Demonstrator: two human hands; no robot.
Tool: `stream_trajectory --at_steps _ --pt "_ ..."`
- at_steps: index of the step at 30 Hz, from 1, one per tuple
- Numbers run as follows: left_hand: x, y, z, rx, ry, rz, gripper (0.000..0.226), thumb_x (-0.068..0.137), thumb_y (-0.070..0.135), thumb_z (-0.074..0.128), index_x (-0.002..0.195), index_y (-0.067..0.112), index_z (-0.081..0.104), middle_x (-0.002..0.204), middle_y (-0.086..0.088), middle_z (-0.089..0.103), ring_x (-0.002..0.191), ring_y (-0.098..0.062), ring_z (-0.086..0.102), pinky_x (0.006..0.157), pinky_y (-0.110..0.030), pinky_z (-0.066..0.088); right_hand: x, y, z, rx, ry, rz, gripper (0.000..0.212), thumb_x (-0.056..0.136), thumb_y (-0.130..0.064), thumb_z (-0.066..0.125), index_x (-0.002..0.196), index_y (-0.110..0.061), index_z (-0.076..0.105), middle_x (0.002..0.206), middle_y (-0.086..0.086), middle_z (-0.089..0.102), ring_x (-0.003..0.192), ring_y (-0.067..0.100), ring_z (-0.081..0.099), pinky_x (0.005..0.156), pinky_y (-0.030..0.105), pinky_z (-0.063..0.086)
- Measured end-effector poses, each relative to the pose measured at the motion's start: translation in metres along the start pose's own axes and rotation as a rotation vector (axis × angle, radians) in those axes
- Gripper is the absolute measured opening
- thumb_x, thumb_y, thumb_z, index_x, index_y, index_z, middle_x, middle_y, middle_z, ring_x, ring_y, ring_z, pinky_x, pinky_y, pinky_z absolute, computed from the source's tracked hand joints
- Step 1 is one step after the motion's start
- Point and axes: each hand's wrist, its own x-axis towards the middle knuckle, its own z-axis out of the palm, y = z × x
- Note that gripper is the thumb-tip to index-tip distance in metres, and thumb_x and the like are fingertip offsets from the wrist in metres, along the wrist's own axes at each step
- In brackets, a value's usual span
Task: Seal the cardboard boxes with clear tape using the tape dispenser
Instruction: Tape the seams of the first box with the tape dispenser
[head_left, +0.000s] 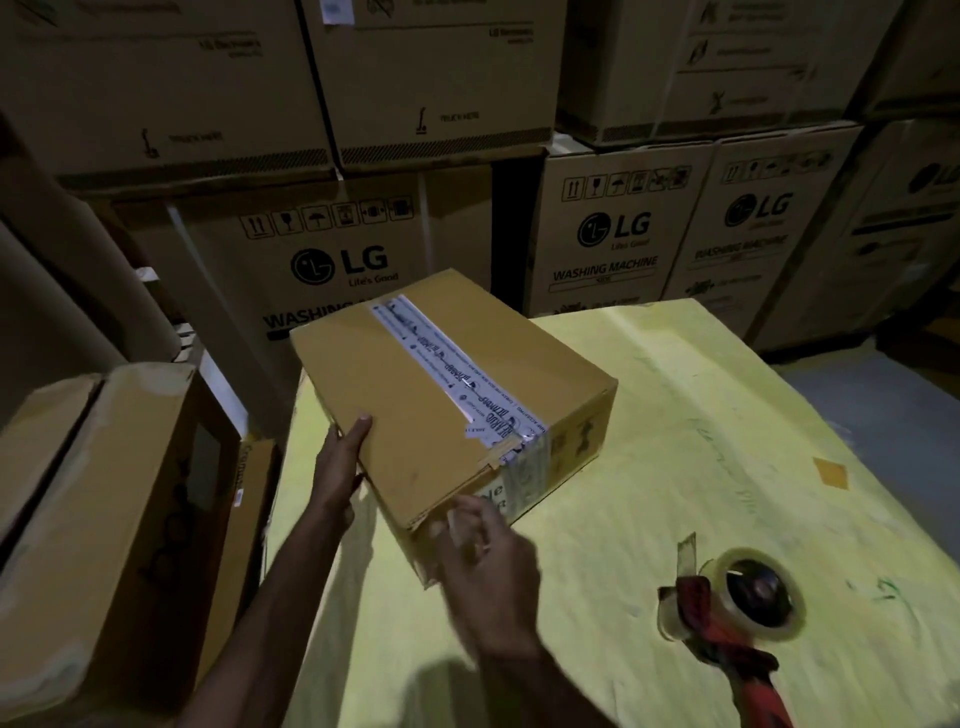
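Observation:
A closed cardboard box (415, 395) lies on the yellow-covered table (701, 441), with a strip of white printed tape (452, 374) along its top seam and clear tape over the near end. My left hand (343, 457) holds the box's left edge, thumb on top. My right hand (488, 561) is blurred at the box's near side, fingers against the cardboard; whether it pinches anything is unclear. The red tape dispenser (727, 618) with its clear tape roll (763, 592) lies on the table to the right, untouched.
Another brown box (104, 519) stands at the left beside the table. Stacks of large LG washing machine cartons (337, 260) wall off the back. A grey floor patch (883, 405) shows at the right.

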Motion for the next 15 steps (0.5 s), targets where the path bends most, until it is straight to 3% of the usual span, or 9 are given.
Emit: stream_trajectory --at_steps 2,3,5,7,9,11,13,15 --pt "-0.023 0.000 -0.003 0.023 -0.026 -0.016 0.041 0.097 0.043 0.067 0.136 0.033 0.058 0.128 0.008 0.067 0.121 -0.021 0.060 0.109 -0.052 0.046 0.039 -0.004 -0.030 -0.016 0.243 -0.048 0.024 0.089 -0.047 0.072 0.111 -0.037 0.071 0.093 -0.017 0.075 0.082 0.009 0.069 0.072 0.033 0.055" --pt "-0.039 -0.003 -0.001 0.017 -0.019 0.003 0.044 0.095 0.044 0.070 0.136 0.033 0.058 0.131 0.008 0.067 0.120 -0.019 0.061 0.109 -0.051 0.046 0.063 -0.004 -0.046 -0.032 0.347 -0.069 0.020 0.091 -0.039 0.073 0.110 -0.034 0.072 0.095 -0.014 0.075 0.084 0.014 0.070 0.071 0.032 0.052" --pt "-0.078 -0.019 0.010 -0.035 0.019 0.039 0.061 0.090 0.052 0.074 0.145 0.038 0.051 0.141 0.012 0.062 0.119 -0.014 0.063 0.106 -0.046 0.050 0.116 0.002 -0.075 -0.130 0.449 -0.075 0.033 0.091 -0.036 0.071 0.124 -0.033 0.066 0.115 -0.007 0.071 0.103 0.020 0.065 0.076 0.030 0.044" --pt "-0.122 -0.034 0.029 -0.072 0.060 0.076 0.061 0.097 0.053 0.064 0.152 0.045 0.039 0.145 0.021 0.054 0.123 -0.010 0.060 0.105 -0.038 0.050 0.166 0.014 -0.098 -0.265 0.369 -0.030 0.058 0.088 -0.043 0.072 0.142 -0.031 0.051 0.139 -0.002 0.059 0.128 0.023 0.050 0.089 0.034 0.043" --pt "-0.150 -0.042 0.046 -0.048 0.094 0.087 0.067 0.098 0.055 0.053 0.159 0.047 0.026 0.150 0.016 0.050 0.129 -0.015 0.057 0.111 -0.043 0.047 0.203 0.031 -0.116 -0.351 0.178 0.086 0.076 0.086 -0.057 0.071 0.149 -0.028 0.041 0.151 0.003 0.049 0.138 0.028 0.043 0.102 0.043 0.043" --pt "-0.157 -0.045 0.059 0.001 0.114 0.077 0.074 0.096 0.060 0.048 0.161 0.051 0.014 0.151 0.008 0.051 0.125 -0.018 0.059 0.111 -0.048 0.048 0.216 0.045 -0.121 -0.221 0.014 0.216 0.074 0.082 -0.070 0.067 0.138 -0.026 0.048 0.139 0.010 0.060 0.123 0.032 0.057 0.095 0.042 0.050" --pt "-0.150 -0.045 0.065 0.021 0.130 0.093 0.079 0.094 0.063 0.048 0.161 0.051 0.006 0.155 0.005 0.048 0.124 -0.018 0.060 0.109 -0.046 0.049 0.211 0.055 -0.116 -0.097 0.033 0.240 0.065 0.083 -0.073 0.065 0.121 -0.023 0.047 0.116 0.009 0.066 0.106 0.033 0.064 0.083 0.040 0.053" --pt "-0.141 -0.040 0.064 0.029 0.149 0.100 0.076 0.098 0.057 0.052 0.160 0.045 0.010 0.150 0.006 0.052 0.113 -0.010 0.064 0.101 -0.039 0.053 0.195 0.060 -0.112 -0.077 0.108 0.227 0.061 0.085 -0.073 0.064 0.111 -0.022 0.044 0.105 0.006 0.064 0.099 0.034 0.063 0.081 0.043 0.053"
